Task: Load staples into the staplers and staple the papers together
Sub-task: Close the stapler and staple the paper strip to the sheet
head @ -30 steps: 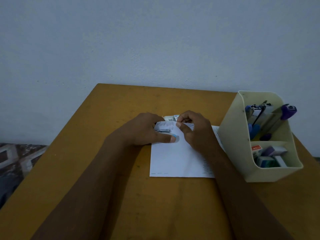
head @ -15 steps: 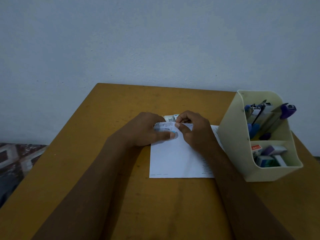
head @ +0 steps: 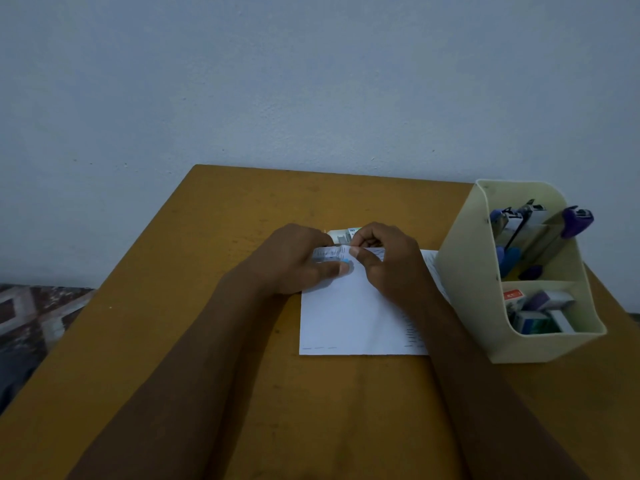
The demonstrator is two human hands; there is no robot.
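While our left hand [head: 298, 263] grips the little stapler [head: 344, 260] and our right hand [head: 384, 268] pinches the curled corner of the papers [head: 346, 317] between them, we think the sheets may slide and staple crooked.

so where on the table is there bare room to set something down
Bare: the table left of the left hand, and the far strip up to the wall. Narrow gap between the forearms, below the paper. Crowded: right side, where paper meets the organizer.
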